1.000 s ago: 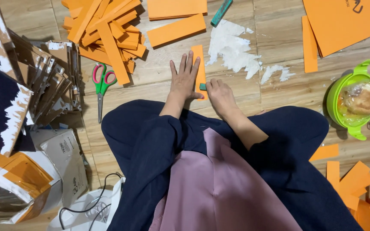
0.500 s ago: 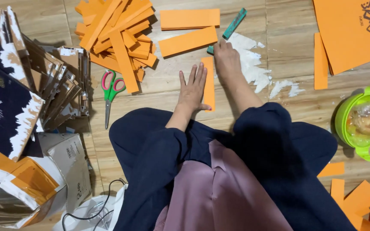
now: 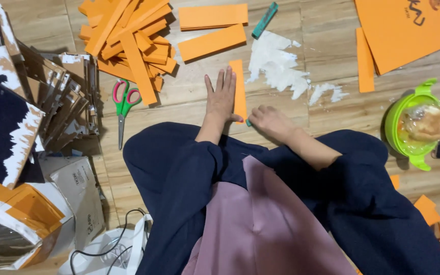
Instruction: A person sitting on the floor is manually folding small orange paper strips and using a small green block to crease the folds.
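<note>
Wooden floor (image 3: 189, 107): your work surface. Pile of orange strips (image 3: 128, 35), upper left. Your left hand (image 3: 221, 97): fingers spread flat, pressing a single orange strip (image 3: 239, 89) to the floor. Your right hand (image 3: 271, 122): curled narrow round a small green tool (image 3: 248, 122) at that strip's near end. Scissors (image 3: 123, 104) lie apart, left.

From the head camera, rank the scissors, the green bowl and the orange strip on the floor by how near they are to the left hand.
1. Orange strip: under the left hand's fingers, touching.
2. Scissors: on the floor to its left.
3. Green bowl: far right, beyond the right hand.
</note>
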